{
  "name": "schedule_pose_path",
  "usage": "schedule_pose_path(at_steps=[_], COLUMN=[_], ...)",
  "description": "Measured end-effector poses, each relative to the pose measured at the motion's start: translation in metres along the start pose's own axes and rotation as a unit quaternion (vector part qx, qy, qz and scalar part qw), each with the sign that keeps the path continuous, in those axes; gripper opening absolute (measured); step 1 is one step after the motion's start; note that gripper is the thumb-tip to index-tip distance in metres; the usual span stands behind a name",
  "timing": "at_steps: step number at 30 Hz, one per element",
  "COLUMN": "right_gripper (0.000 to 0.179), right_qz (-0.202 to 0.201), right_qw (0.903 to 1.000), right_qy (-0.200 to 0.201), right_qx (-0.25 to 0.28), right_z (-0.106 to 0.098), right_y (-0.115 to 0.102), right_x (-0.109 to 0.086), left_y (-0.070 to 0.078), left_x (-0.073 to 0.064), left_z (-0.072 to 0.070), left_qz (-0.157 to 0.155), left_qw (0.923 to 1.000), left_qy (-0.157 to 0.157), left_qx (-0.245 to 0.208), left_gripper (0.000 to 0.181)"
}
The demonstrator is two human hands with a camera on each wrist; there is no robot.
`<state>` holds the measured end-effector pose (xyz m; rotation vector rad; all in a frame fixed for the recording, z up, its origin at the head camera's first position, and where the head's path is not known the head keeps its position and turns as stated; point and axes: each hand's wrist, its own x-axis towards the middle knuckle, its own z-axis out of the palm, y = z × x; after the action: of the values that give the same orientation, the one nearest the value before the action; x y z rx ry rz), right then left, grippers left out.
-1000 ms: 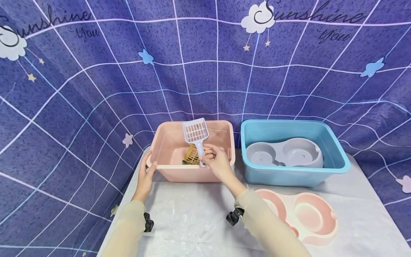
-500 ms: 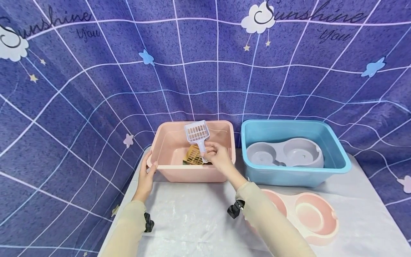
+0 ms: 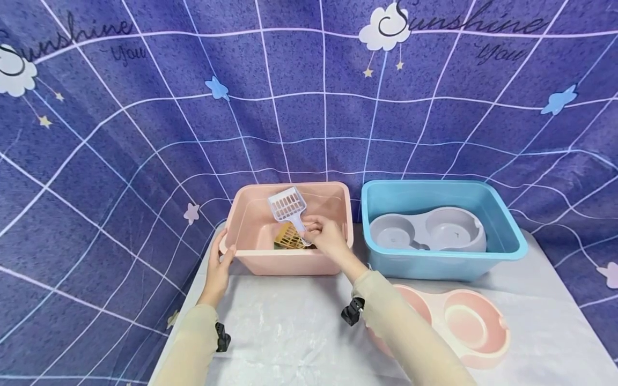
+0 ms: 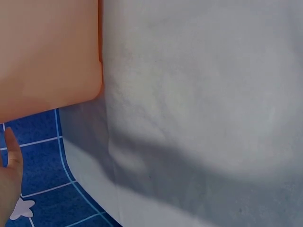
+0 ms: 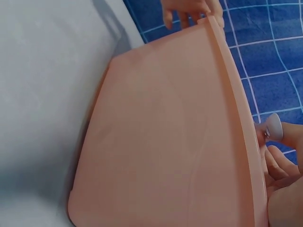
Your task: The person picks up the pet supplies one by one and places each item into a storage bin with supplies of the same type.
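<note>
My right hand (image 3: 327, 236) pinches the handle of a pale lavender litter scoop (image 3: 288, 203) above the pink bin (image 3: 285, 262). The slotted head points up and to the left. Inside the bin, behind its front wall, lies a yellow slotted piece (image 3: 288, 236) with some green beside it; its lower part is hidden. My left hand (image 3: 217, 271) holds the bin's front left corner, thumb at the front and fingers along the left side. In the right wrist view, the scoop's handle end (image 5: 273, 126) shows past the bin's rim, and the left hand (image 5: 189, 9) is at the far corner.
To the right stands a blue bin (image 3: 420, 265) with a grey double pet bowl (image 3: 429, 230) inside. A pink double pet bowl (image 3: 439, 316) lies on the white-covered table (image 3: 285, 327), partly under my right sleeve. A blue patterned curtain (image 3: 299, 118) hangs behind.
The scoop has come down slightly, and its head has tilted to the left. My right hand keeps its pinch on the handle. The left hand has stayed at the bin's corner.
</note>
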<state>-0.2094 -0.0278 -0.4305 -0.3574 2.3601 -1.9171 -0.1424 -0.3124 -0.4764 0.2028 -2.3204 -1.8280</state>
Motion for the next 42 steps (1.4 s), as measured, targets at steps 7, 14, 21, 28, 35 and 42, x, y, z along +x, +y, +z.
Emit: schedule_pose_path(at_steps=[7,14,21,28,35,42], right_gripper=[0.039,0.032,0.033,0.028,0.032,0.035], right_qz=[-0.017,-0.031,-0.023,-0.027,-0.057,-0.099], right_qw=[0.9991,0.9989,0.9993,0.9996,0.9982,0.9939], right_qy=[-0.016,-0.005,-0.006,0.001,0.012,0.032], right_qx=[-0.034,-0.035,-0.027,-0.01,-0.017,-0.038], right_z=[0.0,-0.002,-0.001,-0.002,-0.003,-0.005], right_y=[0.002,0.007,0.01,0.01,0.007,-0.001], right_x=[0.001,0.001,-0.003,-0.004,-0.011,-0.022], left_y=[0.012,0.013,0.01,0.012,0.014,0.01], left_x=[-0.007,-0.007,-0.008,-0.007,-0.009,-0.008], left_z=[0.0,0.0,-0.001,0.0,0.003,0.007], left_qz=[0.005,0.004,0.007,0.004,0.01,0.004], left_qw=[0.9999,0.9998,0.9999,0.9999,0.9999,0.9999], left_qy=[-0.011,-0.013,-0.014,-0.012,-0.002,0.011], left_qx=[0.01,0.012,0.007,0.005,0.006,-0.004], left_gripper=[0.06,0.06,0.061,0.06,0.058,0.057])
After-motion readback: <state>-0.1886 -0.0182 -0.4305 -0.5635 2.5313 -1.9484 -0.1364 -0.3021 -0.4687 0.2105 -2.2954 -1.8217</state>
